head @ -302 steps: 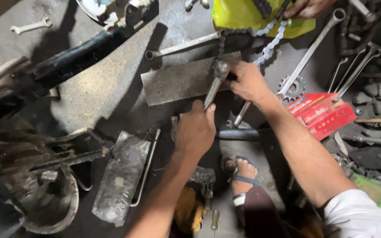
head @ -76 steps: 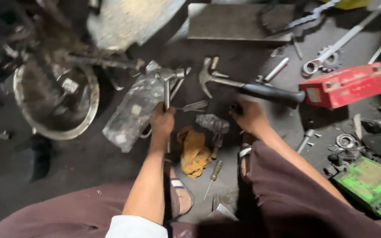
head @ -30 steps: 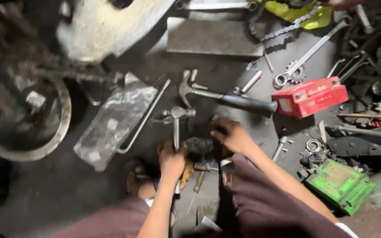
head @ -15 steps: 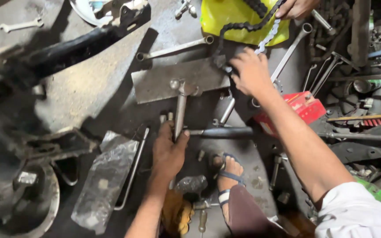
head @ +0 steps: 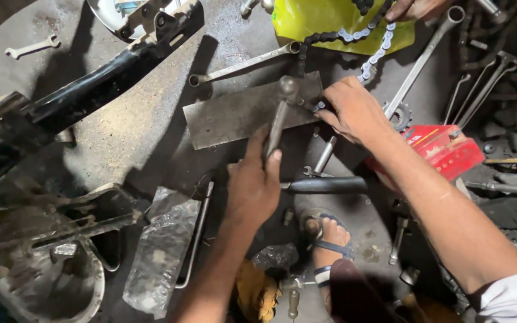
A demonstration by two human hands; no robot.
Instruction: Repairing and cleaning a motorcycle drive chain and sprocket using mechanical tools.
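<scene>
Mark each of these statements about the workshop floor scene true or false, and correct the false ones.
1. The left hand holds a metal tool by its handle. True.
2. The right hand rests on the yellow bag. False: it is at the edge of the flat metal plate, by the chain.
3. The red box lies left of the left hand. False: it lies right of the right forearm.
4. A sandalled foot shows below the hands. True.

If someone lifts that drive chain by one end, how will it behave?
The chain will probably hang floppy: its links already curve loosely across the yellow bag. Being metal, it is likely heavy for its size, and may be greasy, so slippery.
</scene>
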